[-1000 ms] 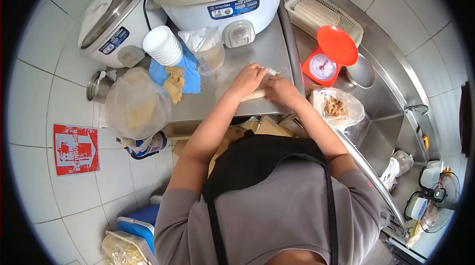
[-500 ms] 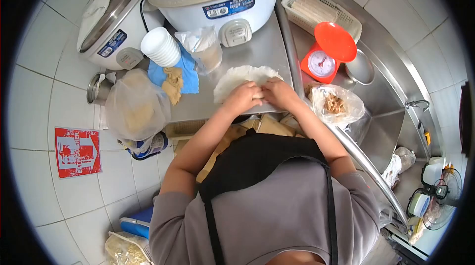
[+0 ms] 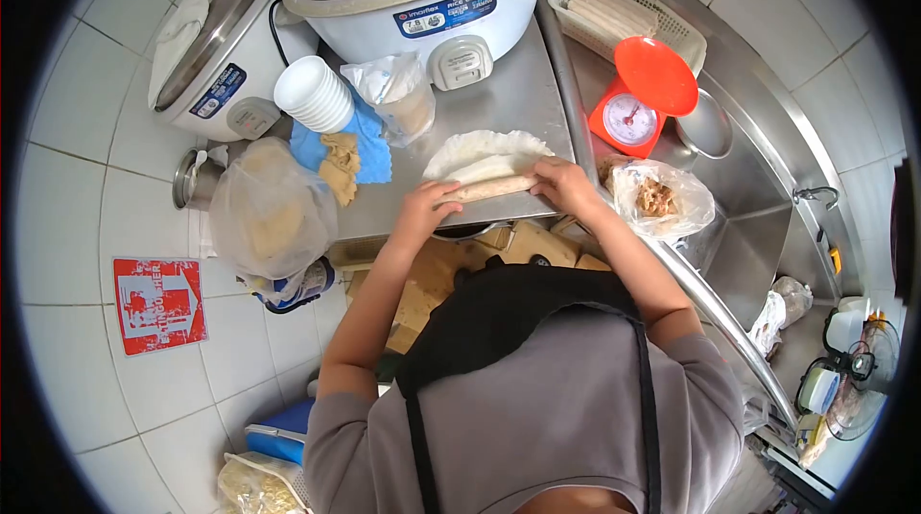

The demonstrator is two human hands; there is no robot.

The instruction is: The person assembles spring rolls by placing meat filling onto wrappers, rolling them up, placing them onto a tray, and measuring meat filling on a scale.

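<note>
A thin pale wrapper sheet (image 3: pixel 489 146) lies on the steel counter (image 3: pixel 374 212), its near part rolled into a long narrow roll (image 3: pixel 491 189). My left hand (image 3: pixel 429 207) grips the left end of this roll between thumb and fingers. At the right end, my right hand (image 3: pixel 564 184) has its fingers pressed on the roll. Beyond the sheet stands a clear plastic bag (image 3: pixel 405 109) with pale contents. Right of my right hand sits an open plastic bag of brown filling (image 3: pixel 656 199).
Two rice cookers (image 3: pixel 422 10) stand at the back. White cups (image 3: pixel 315 96) and a blue cloth (image 3: pixel 374 144) are to the left, near a large plastic bag (image 3: pixel 273 212). On the right are a red scale (image 3: pixel 628 120), a metal bowl (image 3: pixel 708 125) and a basket of pale rolls (image 3: pixel 614 10).
My hands have moved apart from the middle to the two ends of the roll. The sheet, folded up under my hands at first, now lies spread behind the roll.
</note>
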